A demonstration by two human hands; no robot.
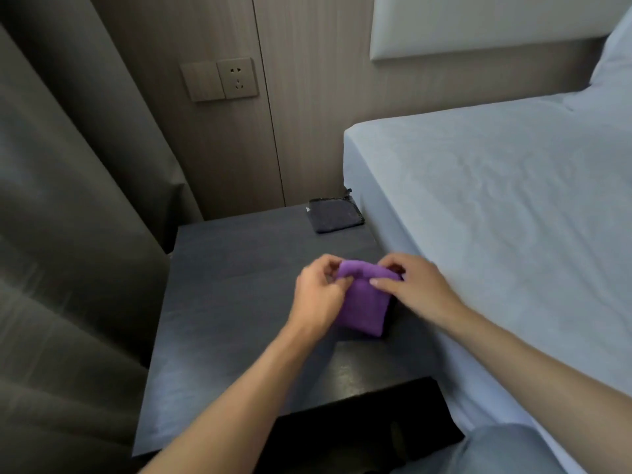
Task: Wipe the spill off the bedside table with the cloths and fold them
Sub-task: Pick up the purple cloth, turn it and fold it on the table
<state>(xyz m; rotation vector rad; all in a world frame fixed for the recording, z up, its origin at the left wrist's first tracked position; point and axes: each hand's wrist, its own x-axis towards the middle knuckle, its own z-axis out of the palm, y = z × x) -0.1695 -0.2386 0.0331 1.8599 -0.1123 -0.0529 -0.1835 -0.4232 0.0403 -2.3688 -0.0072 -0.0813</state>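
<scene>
Both hands point(369, 289) pinch purple cloth point(364, 302) (seemingly folded)

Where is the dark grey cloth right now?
The dark grey cloth lies folded at the bedside table's far right corner, beside the bed.

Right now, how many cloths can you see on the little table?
2. The purple cloth is in the middle of the table, held by both hands. The dark cloth lies folded at the far corner by the bed. None seem hidden.
</scene>
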